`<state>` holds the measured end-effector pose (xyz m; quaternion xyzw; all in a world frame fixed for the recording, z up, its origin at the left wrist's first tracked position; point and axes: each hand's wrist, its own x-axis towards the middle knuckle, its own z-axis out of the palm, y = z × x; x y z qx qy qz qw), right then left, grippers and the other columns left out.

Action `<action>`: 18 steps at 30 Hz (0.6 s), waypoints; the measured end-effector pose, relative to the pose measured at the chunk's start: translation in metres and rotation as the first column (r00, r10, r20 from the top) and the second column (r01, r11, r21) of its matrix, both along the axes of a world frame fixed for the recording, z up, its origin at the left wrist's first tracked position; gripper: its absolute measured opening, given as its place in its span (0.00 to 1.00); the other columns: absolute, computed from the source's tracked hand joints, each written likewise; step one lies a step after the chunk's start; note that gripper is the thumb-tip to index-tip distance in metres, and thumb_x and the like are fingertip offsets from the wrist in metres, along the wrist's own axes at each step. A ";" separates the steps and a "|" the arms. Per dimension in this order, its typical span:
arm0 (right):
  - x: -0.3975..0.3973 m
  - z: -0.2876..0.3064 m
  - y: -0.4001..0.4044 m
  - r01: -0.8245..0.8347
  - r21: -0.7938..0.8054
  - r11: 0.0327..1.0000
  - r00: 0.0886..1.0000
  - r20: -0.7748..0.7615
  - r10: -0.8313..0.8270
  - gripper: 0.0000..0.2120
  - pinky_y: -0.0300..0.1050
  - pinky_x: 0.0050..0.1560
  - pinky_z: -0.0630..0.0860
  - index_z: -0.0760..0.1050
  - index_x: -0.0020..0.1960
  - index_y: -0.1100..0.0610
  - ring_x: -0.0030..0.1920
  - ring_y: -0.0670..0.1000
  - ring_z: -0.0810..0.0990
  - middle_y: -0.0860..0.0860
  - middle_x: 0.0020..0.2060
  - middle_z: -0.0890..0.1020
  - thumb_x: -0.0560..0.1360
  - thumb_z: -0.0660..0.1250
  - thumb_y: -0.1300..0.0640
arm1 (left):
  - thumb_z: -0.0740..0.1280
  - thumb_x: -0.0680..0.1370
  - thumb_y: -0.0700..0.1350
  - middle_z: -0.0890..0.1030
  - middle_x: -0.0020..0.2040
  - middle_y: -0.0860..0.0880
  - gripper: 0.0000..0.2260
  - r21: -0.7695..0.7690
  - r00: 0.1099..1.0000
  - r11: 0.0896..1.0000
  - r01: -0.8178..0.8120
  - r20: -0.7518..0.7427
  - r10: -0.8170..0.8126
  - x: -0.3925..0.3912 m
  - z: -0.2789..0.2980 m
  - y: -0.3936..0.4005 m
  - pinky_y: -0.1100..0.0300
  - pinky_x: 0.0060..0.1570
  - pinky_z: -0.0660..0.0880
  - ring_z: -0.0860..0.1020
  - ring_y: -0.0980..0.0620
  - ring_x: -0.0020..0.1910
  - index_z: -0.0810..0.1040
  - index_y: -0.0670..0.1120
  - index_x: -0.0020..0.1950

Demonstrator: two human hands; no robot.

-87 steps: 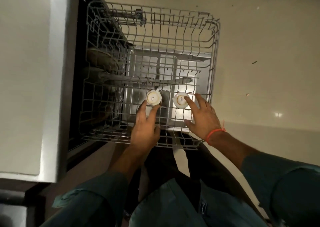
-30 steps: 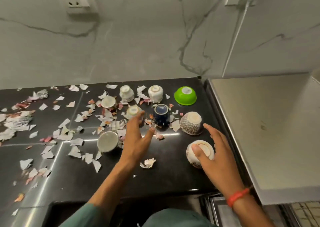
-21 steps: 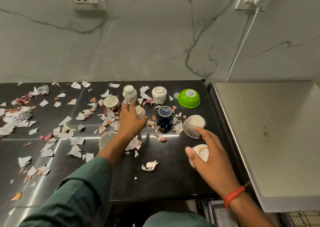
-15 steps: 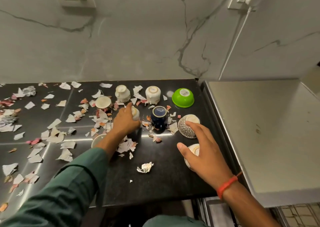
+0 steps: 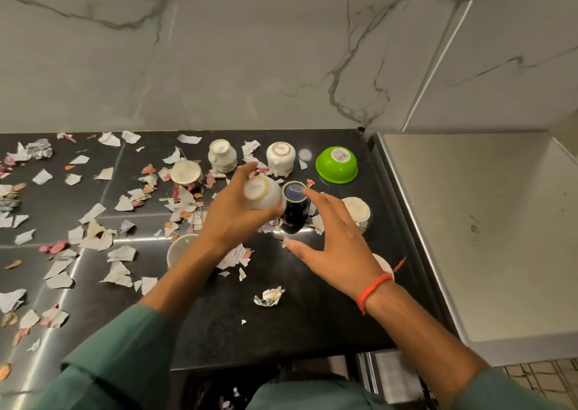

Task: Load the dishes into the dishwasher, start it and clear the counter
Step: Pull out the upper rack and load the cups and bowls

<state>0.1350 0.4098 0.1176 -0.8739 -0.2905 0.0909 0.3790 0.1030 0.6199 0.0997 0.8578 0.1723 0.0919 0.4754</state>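
- Our left hand [image 5: 233, 214] grips a small white cup [image 5: 261, 193], bottom up, lifted off the counter [image 5: 312, 315].
- Our right hand [image 5: 333, 247] is spread wide and holds nothing. Its fingertips reach the dark blue cup [image 5: 294, 209] just beside the white one.
- All the cups and the green bowl [image 5: 337, 165] near the counter's back right corner stand upside down, so we cannot see inside.
- Paper scraps [image 5: 93, 222] lie all over the counter.
- A moment ago our right hand covered the cup at the right edge; now it has left it.
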 end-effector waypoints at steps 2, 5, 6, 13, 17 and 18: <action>0.003 -0.001 0.013 -0.020 0.002 1.000 1.000 -0.020 0.020 0.43 0.37 0.72 0.62 0.59 0.78 0.44 0.72 0.42 0.65 0.44 0.72 0.65 0.69 0.78 0.49 | 0.81 0.69 0.53 0.78 0.57 0.64 0.41 -0.062 0.996 0.996 0.070 0.052 -0.066 -0.012 0.016 -0.014 0.65 0.58 0.76 0.79 0.65 0.56 0.64 0.63 0.76; 0.008 -0.005 0.027 -0.016 0.041 0.999 1.000 -0.023 0.017 0.47 0.35 0.70 0.64 0.60 0.78 0.46 0.71 0.43 0.67 0.45 0.71 0.69 0.66 0.80 0.54 | 0.82 0.67 0.52 0.81 0.56 0.62 0.45 -0.081 0.985 0.983 0.167 0.057 -0.162 -0.017 0.025 -0.024 0.63 0.59 0.77 0.80 0.66 0.55 0.61 0.66 0.77; 0.010 -0.006 0.030 0.001 0.061 0.998 1.000 -0.030 0.001 0.46 0.36 0.69 0.66 0.61 0.78 0.46 0.70 0.43 0.69 0.46 0.70 0.70 0.65 0.80 0.55 | 0.81 0.67 0.54 0.82 0.57 0.61 0.46 -0.067 0.979 0.977 0.205 0.039 -0.202 -0.017 0.026 -0.024 0.59 0.60 0.78 0.81 0.64 0.56 0.59 0.67 0.78; 0.019 -0.009 0.027 0.066 0.120 0.991 0.989 -0.137 -0.049 0.40 0.46 0.61 0.79 0.67 0.71 0.40 0.59 0.41 0.79 0.41 0.61 0.79 0.64 0.79 0.55 | 0.77 0.72 0.61 0.83 0.61 0.57 0.40 -0.108 0.889 0.894 0.434 -0.111 -0.445 0.006 0.028 -0.009 0.57 0.62 0.78 0.81 0.61 0.58 0.59 0.66 0.78; 0.024 -0.003 0.014 0.122 0.141 0.983 0.977 -0.192 -0.094 0.34 0.35 0.59 0.76 0.68 0.66 0.36 0.58 0.36 0.77 0.35 0.56 0.78 0.67 0.81 0.53 | 0.69 0.80 0.55 0.83 0.60 0.54 0.22 -0.289 0.883 0.856 0.429 -0.067 -0.465 0.040 0.017 0.013 0.62 0.57 0.78 0.82 0.60 0.58 0.71 0.56 0.74; 0.027 -0.003 0.010 0.147 0.141 0.979 0.972 -0.202 -0.117 0.34 0.33 0.59 0.75 0.68 0.66 0.36 0.59 0.35 0.76 0.33 0.55 0.77 0.67 0.81 0.52 | 0.68 0.81 0.55 0.82 0.61 0.56 0.21 -0.261 0.925 0.899 0.352 -0.052 -0.377 0.052 0.013 0.018 0.64 0.56 0.77 0.81 0.63 0.57 0.72 0.55 0.73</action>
